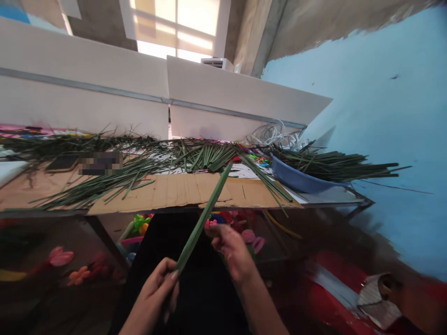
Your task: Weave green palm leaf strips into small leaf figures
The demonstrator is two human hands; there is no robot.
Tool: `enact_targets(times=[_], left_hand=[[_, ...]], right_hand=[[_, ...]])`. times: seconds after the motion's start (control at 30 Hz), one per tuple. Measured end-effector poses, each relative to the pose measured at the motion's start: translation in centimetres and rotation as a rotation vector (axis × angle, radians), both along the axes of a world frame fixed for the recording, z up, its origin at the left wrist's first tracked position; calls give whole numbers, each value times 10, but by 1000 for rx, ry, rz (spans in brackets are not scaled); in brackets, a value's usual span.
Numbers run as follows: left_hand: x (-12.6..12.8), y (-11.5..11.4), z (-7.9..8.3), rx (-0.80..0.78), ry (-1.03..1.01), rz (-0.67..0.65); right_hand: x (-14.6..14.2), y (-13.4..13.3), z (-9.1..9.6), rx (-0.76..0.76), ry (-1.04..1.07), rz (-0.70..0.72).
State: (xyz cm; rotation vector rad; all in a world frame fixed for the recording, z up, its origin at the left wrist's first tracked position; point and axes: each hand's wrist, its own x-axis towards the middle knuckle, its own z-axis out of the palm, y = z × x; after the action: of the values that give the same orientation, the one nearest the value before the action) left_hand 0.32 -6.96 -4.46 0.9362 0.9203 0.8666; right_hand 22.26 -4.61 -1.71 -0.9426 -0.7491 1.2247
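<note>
My left hand [161, 284] is closed around the lower end of a long green leaf strip [206, 216], pinching it between thumb and fingers. The strip slants up and to the right, past the table's front edge, its tip over the tabletop. Just right of the strip is my right hand [231, 250], slightly blurred, its fingers partly curled and pointing toward the strip. Whether those fingers hold anything is unclear. Both hands are above my dark-clothed lap. On the table beyond lie a pile of similar green leaves [209, 156] and a flattened cardboard sheet [174, 188].
A blue basin [296, 179] at the table's right holds more long leaves [335, 165]. Behind it is a tangle of pale strips [268, 135]. A dark phone [62, 163] lies at left. Colourful balloon shapes [249, 239] are under the table. Something red and blurred [335, 288] stands at lower right.
</note>
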Motion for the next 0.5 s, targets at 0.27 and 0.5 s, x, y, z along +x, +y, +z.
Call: enact_targets(times=[0.27,0.5], left_hand=[[32,14,-28,125,67,65],[25,1,-25,132,169,-5]], right_hand=[[-71,-9,-45,-74,22,57],[-53,12,-66,-37,-18,-174]])
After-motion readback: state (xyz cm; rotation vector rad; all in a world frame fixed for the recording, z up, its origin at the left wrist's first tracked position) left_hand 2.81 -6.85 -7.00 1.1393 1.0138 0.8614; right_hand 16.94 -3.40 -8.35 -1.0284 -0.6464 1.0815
